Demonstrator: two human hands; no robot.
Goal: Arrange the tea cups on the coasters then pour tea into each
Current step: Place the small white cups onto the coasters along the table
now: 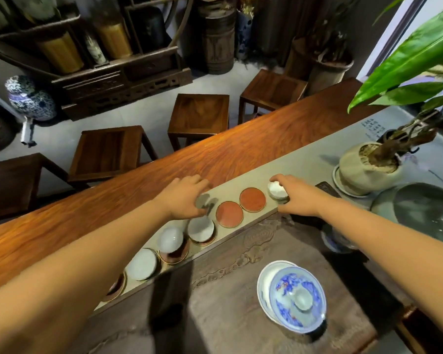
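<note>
White tea cup (277, 190) sits at the right end of the grey runner (304, 159), gripped by my right hand (296, 195), while my left hand (187, 198) hovers relaxed beyond three cups (200, 228) on coasters (252, 199).

You see white tea cups (201, 228) on rust-red, gold-rimmed coasters (252, 199), a grey runner (304, 159) over an orange-brown wood table (164, 169), w/ a blue-and-white floral lidded bowl (296, 300) nr you.
</note>
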